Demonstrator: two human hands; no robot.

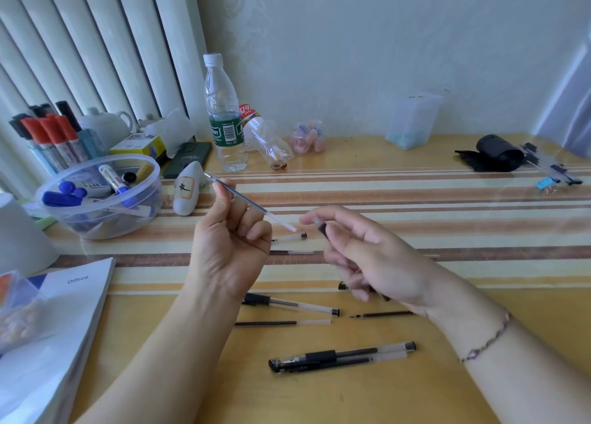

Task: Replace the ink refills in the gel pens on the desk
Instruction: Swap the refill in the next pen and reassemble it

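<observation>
The left hand [232, 247] was raised above the tabletop [447, 231], its fingers curled round a thin refill [252, 203]. The refill slanted from its metal tip, up and toward the plastic bowl [96, 196], down to its clear tail end, which pointed at the right hand [367, 257]. That tail end stopped just short of the right fingertips, with a small gap between them.

The right hand was held at about the same height, thumb and forefinger pinching a pen barrel [323, 230] near its open end. Only a short dark stretch of the barrel showed between the fingers; the rest ran down behind the palm, and a dark bit stuck out below the hand. A thin bracelet [489, 340] sat on that wrist.

Under the two hands, on the tabletop, lay other pen parts. A clear barrel with a black end [289, 238] and a thin refill [291, 252] lay just beyond the left hand. Nearer the person than the hands lay a capped pen [287, 303], a loose refill [283, 323] just beside it, and another dark refill [380, 314] below the right wrist. Closest to the person lay two capped pens [342, 356] side by side, touching.

The plastic bowl held markers, well to the left of the left hand. Behind the hands stood a water bottle [224, 113], with an empty bottle [267, 142] lying beside it.
</observation>
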